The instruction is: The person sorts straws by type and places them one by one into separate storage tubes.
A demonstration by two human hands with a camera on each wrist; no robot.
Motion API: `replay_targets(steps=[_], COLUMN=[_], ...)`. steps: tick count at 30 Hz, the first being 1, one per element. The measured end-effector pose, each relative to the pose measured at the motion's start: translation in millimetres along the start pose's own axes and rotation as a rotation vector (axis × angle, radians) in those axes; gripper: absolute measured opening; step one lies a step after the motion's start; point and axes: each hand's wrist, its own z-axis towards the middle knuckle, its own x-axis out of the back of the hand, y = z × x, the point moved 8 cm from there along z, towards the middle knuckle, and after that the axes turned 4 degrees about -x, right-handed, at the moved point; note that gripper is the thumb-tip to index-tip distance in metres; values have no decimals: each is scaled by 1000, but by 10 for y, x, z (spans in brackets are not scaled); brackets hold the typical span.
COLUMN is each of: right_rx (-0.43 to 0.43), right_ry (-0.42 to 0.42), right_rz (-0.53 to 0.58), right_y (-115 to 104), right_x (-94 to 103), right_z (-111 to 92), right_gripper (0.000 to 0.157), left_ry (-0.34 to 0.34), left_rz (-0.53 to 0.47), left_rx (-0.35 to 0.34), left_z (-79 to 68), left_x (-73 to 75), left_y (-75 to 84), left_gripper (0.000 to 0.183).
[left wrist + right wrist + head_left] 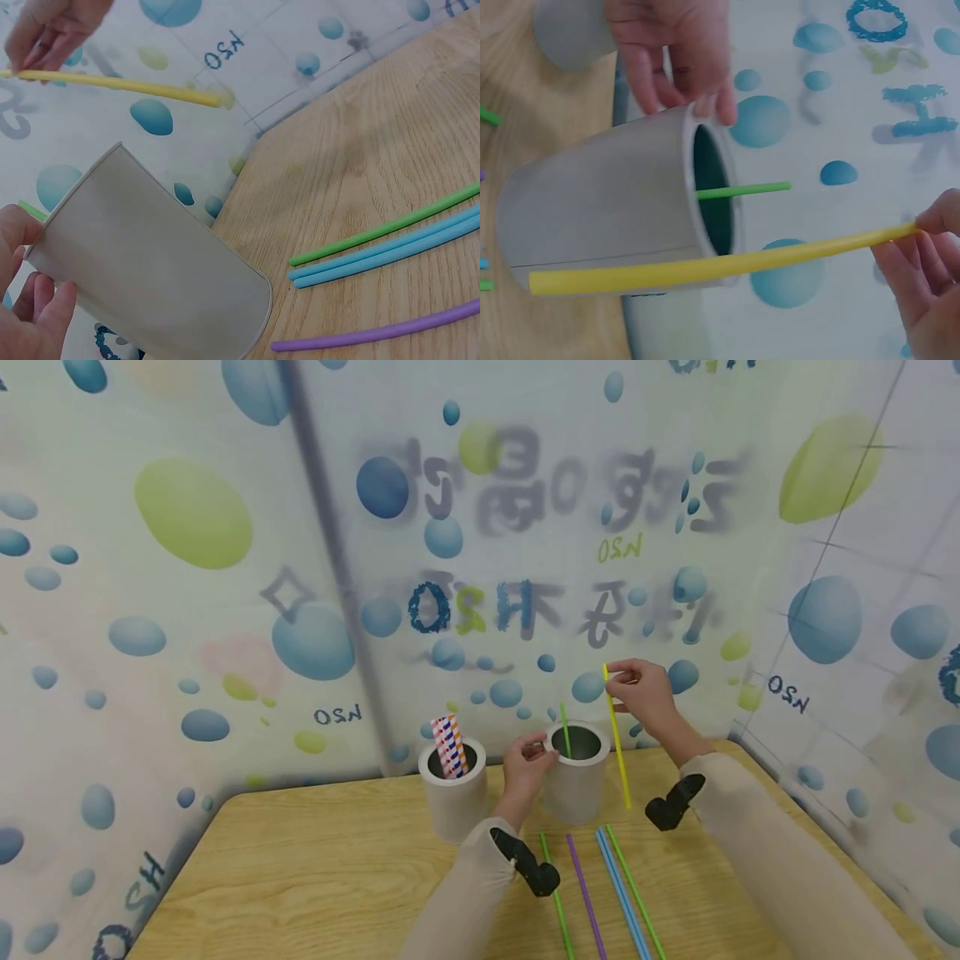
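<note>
My right hand [643,695] pinches a yellow straw [618,739] near its top end. The straw hangs nearly upright just right of a grey-white cup [576,789], its lower end above the table. My left hand [525,770] holds that cup by the left side of its rim, with fingertips [724,105] at the edge in the right wrist view. Inside this cup leans one green straw [566,731], its upper part sticking out. In the left wrist view, the yellow straw [150,88] is above and apart from the cup [157,255].
A second grey-white cup [456,810] stands to the left, holding several patterned straws [450,747]. On the wooden table [315,860] in front lie a green straw [557,897], a purple straw [587,896], blue straws [624,893] and another green straw [636,892]. A printed curtain [465,560] hangs behind.
</note>
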Motion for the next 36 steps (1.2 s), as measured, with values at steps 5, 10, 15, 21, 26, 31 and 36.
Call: replay_targets(steps=[5,10,15,21,26,31,36], right_rx=[42,72,93,123,126,111,95], right_ry=[45,89,128,166,149,133,91], right_rz=[32,61,57,84,62,41,10], right_y=[-250,-437,-559,-605,-521,-361,-212], right_x=[30,65,72,21,-93,-182,-258], right_z=[84,140,181,238,243,230,195], right_gripper=[33,32,32,31,29,28,28], left_ry=[1,2,2,-2,11,13,9], left_rz=[1,2,8,17,24,29,35], left_rx=[-1,-4,-7,-7,6,18,18], left_z=[-1,-6,-13,4,7,4,16], left_x=[0,7,10,3,13,9,1], left_y=[10,23,39,21,-15,-41,-35], left_gripper=[33,32,31,31,30,30,30])
